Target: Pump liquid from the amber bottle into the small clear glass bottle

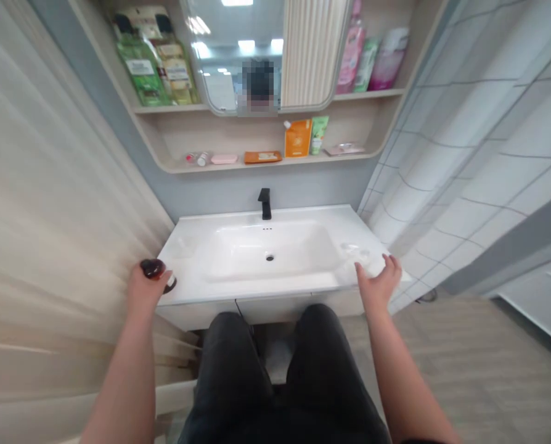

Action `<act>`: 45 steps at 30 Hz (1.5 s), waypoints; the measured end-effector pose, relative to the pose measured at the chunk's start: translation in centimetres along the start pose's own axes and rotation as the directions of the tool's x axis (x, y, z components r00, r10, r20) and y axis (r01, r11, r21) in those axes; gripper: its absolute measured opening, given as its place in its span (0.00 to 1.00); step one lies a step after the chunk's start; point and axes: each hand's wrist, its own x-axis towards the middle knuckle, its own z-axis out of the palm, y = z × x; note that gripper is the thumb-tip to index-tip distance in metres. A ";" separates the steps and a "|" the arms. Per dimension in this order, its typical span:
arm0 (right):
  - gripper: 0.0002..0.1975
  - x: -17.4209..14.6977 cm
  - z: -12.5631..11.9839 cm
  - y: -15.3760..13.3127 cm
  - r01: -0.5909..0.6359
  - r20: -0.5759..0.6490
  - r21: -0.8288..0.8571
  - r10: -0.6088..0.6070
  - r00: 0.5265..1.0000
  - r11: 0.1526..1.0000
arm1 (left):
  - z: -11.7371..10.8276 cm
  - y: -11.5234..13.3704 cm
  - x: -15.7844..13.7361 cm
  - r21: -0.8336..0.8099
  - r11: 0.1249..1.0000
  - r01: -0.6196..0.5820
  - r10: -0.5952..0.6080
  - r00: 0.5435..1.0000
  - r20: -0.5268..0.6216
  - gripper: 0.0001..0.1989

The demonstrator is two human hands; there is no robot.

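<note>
At the left end of the washbasin counter, my left hand (142, 288) is closed around a dark brown bottle (154, 269) with a black top. Part of a white label shows beside my fingers, and the bottle leans toward the left. Over the counter's right end, my right hand (378, 280) is open, thumb and fingers spread apart. Just beyond its thumb lies a clear, see-through object (353, 250); its kind is hard to make out, and I cannot tell whether my hand touches it. Between my hands is the white sink (257, 271) with a black faucet (265, 203).
A mirrored wall cabinet hangs above. Its lower shelf (238, 165) holds an orange pouch (297, 139), a green tube (318, 134) and small items. Green bottles (143, 71) stand upper left, pink bottles (351, 52) upper right. A curtain hangs left; a tiled curtain hangs right.
</note>
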 end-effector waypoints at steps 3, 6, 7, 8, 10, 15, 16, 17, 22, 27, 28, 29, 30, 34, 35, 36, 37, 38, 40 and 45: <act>0.31 -3.0 -0.4 -2.9 0.117 0.015 0.108 -0.119 0.993 0.987 | 0.3 0.1 -0.5 -0.004 0.990 0.144 -0.144 0.990 0.010 0.35; 0.18 -6.7 0.4 -7.1 0.159 0.234 0.330 -0.244 0.941 0.931 | 0.4 2.3 -2.7 -0.105 0.988 0.112 -0.107 0.993 0.053 0.37; 0.15 -8.0 0.8 -8.9 0.129 0.352 0.416 -0.291 0.890 0.900 | 0.5 3.7 -3.9 -0.164 0.984 0.070 -0.056 0.995 0.088 0.38; 0.15 -9.3 1.2 -10.9 0.076 0.468 0.491 -0.336 0.817 0.868 | 0.6 5.5 -5.4 -0.222 0.975 0.009 0.020 0.992 0.124 0.39; 0.22 -11.6 1.8 -15.1 -0.039 0.592 0.610 -0.421 0.687 0.792 | 0.8 9.6 -8.9 -0.379 0.921 -0.091 0.191 0.953 0.234 0.39; 0.56 -13.4 1.9 -22.8 -0.292 0.619 0.750 -0.472 0.627 0.594 | 1.4 19.1 -16.9 -0.651 0.742 -0.159 0.473 0.812 0.342 0.35; 0.54 -13.0 1.7 -23.4 -0.329 0.624 0.749 -0.446 0.641 0.575 | 1.4 20.2 -17.7 -0.676 0.714 -0.183 0.513 0.793 0.328 0.33; 0.50 -12.5 1.4 -23.6 -0.357 0.638 0.740 -0.426 0.642 0.570 | 1.3 20.9 -18.1 -0.701 0.684 -0.203 0.551 0.774 0.313 0.30; 0.48 -10.4 0.2 -21.8 -0.398 0.724 0.673 -0.446 0.526 0.624 | 1.1 22.2 -16.6 -0.853 0.514 -0.092 0.717 0.592 0.368 0.19; 0.51 -10.1 0.0 -20.3 -0.416 0.730 0.659 -0.400 0.554 0.626 | 1.3 22.4 -15.4 -0.850 0.519 0.088 0.733 0.465 0.496 0.18; 0.50 -10.0 0.1 -20.2 -0.421 0.733 0.656 -0.397 0.553 0.626 | 1.4 22.4 -15.5 -0.850 0.514 0.119 0.728 0.464 0.505 0.18; 0.49 -9.9 0.1 -20.2 -0.424 0.735 0.655 -0.396 0.551 0.626 | 1.5 22.5 -15.7 -0.850 0.508 0.142 0.722 0.468 0.509 0.17; 0.49 -9.8 0.0 -20.3 -0.424 0.736 0.654 -0.395 0.550 0.626 | 1.6 22.7 -16.0 -0.850 0.503 0.158 0.708 0.488 0.510 0.16; 0.48 -10.1 -0.2 -21.0 -0.422 0.739 0.646 -0.381 0.556 0.636 | 2.6 23.7 -17.3 -0.829 0.543 0.133 0.552 0.688 0.472 0.10; 0.46 -10.3 -0.3 -21.2 -0.426 0.747 0.636 -0.375 0.549 0.643 | 2.7 24.0 -17.6 -0.814 0.572 0.098 0.506 0.739 0.444 0.10; 0.44 -10.5 -0.3 -21.3 -0.432 0.757 0.624 -0.369 0.539 0.651 | 2.8 24.3 -17.8 -0.796 0.604 0.053 0.475 0.778 0.412 0.09; 0.42 -10.7 -0.3 -21.4 -0.440 0.768 0.613 -0.363 0.528 0.657 | 2.8 24.4 -18.0 -0.780 0.626 0.007 0.466 0.799 0.381 0.09; 0.41 -10.9 -0.3 -21.3 -0.450 0.775 0.604 -0.355 0.522 0.658 | 2.7 24.4 -18.1 -0.776 0.630 -0.029 0.485 0.795 0.364 0.08; 0.43 -11.0 -0.3 -21.0 -0.472 0.779 0.601 -0.339 0.527 0.645 | 2.3 24.1 -18.0 -0.815 0.577 -0.049 0.583 0.724 0.368 0.09; 0.44 -10.5 -0.8 -20.5 -0.452 0.770 0.612 -0.357 0.529 0.650 | 2.6 23.0 -17.8 -0.857 0.512 0.059 0.640 0.639 0.426 0.13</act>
